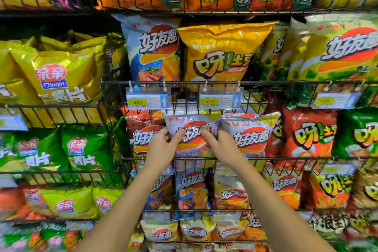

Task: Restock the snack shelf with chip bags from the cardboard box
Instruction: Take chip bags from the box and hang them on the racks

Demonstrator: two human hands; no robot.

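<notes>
Both hands are clamped on one pale chip bag [194, 127]. It stands upright in a wire basket [286, 158] of the snack shelf, with its lower part behind the basket's front rail.

Hands: the left hand [163, 147] grips the bag's left edge, fingers curled onto the printed face. The right hand [224, 146] grips the right edge, one finger laid across the face. The hands are apart, with the bag's logo between them.

Side edges: on the left, the bag overlaps a dark red bag [141, 131]. On the right, it touches a matching pale bag [251, 139]. The neighbours press in on both sides.

Top edge: it sits just below the left price tag [147, 101] and the right price tag [220, 100], both hung from the rail of the basket above. That basket holds a blue bag [155, 51] and a yellow bag [221, 55], side by side.

Open room: the band between the front rail and the hanging tags, towards the person. Both forearms reach in over the front rail, passing in front of the lower baskets.
</notes>
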